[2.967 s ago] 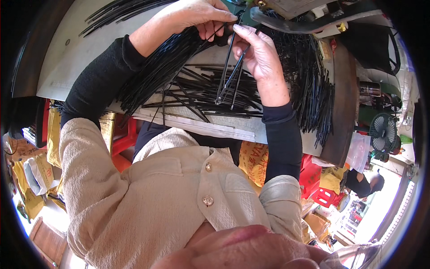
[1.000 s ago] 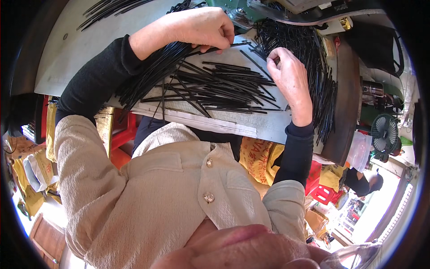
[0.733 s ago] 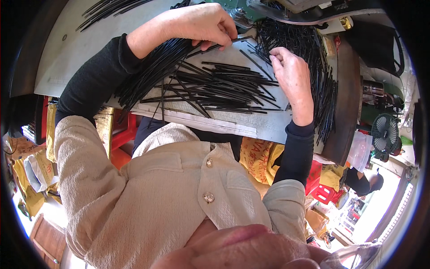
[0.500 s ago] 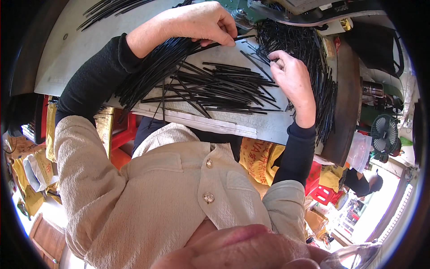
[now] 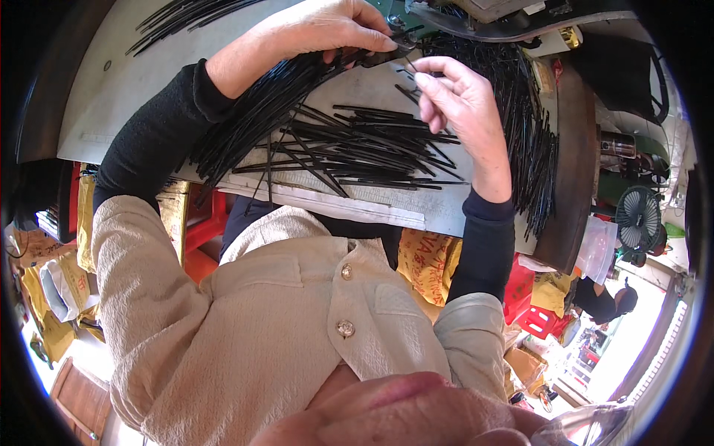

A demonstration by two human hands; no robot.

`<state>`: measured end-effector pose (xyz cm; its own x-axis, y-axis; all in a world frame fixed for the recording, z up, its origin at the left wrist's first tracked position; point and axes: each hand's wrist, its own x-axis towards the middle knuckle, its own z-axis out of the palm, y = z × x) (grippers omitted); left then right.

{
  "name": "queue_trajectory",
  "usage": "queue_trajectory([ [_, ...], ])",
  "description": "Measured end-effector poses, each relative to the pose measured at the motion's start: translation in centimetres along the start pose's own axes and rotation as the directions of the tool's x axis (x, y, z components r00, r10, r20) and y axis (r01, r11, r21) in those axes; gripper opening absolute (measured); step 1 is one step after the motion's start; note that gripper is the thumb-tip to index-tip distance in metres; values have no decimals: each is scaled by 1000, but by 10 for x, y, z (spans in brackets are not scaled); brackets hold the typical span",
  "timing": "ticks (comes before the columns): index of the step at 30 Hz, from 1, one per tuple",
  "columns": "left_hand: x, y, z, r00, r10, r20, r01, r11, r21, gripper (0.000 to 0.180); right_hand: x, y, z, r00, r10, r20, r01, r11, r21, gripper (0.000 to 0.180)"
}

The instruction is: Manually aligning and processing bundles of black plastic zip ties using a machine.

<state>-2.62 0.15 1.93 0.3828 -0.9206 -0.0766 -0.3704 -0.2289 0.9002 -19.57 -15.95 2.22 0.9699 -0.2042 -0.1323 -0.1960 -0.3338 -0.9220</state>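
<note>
My left hand (image 5: 331, 31) is at the far side of the worktable, thumb and fingers pinching a thin black strip (image 5: 405, 36) whose tip sticks out to the right. Close beside it, my right hand (image 5: 462, 97) has its thumb and forefinger pressed together on a fine dark strand (image 5: 411, 65). Under my left wrist a thick bundle of long black strips (image 5: 253, 119) runs toward the near edge. Shorter black strips (image 5: 372, 145) lie in a loose pile between my hands. To the right of my right hand is a heap of glossy black pieces (image 5: 532, 141).
A machine (image 5: 487, 16) with a curved metal edge stands at the far side. More black strips (image 5: 186, 16) lie at the far left of the pale table (image 5: 104, 111). A small fan (image 5: 638, 217) and a person (image 5: 602, 299) are off to the right. Yellow sacks (image 5: 425, 260) sit below the table.
My right hand has moved left and away from me, from beside the heap to close by my left hand. My left hand has shifted slightly, and the strip's tip has moved farther away.
</note>
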Motion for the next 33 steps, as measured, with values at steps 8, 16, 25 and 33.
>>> queue_trajectory([
  [8,13,-36,4,991,108,-77,-111,993,-30,33,8,5,9,998,-20,-56,23,998,54,24],
  [16,13,-35,6,994,80,-70,-85,993,-77,36,6,10,9,996,-17,-83,23,996,81,23],
  [25,10,-29,3,994,95,-58,-98,994,-44,33,6,8,8,991,-27,-129,42,993,110,23],
  [33,10,-32,-4,996,83,-20,-84,996,-43,29,9,6,8,990,-23,-137,38,993,109,23],
])
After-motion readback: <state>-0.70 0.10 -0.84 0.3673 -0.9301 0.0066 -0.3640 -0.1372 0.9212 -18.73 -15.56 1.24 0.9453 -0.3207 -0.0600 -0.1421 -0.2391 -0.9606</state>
